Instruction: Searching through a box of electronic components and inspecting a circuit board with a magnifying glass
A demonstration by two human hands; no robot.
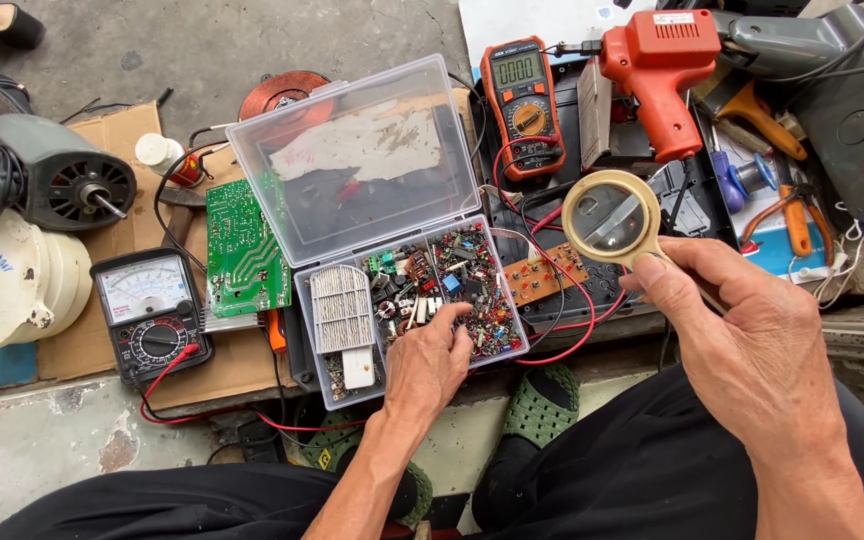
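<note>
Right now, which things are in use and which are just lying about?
In use:
- left hand picking in the clear parts box
- right hand holding the magnifying glass

Lying about:
- orange digital multimeter
- black analog multimeter
- green circuit board
- orange soldering gun
- fan motor
- pliers

head cam | looks steeply down | close over hands [592, 350] | single view

L hand [430, 362] palm down, fingers curled low, R hand [742, 345] raised, fingers pinched shut
</note>
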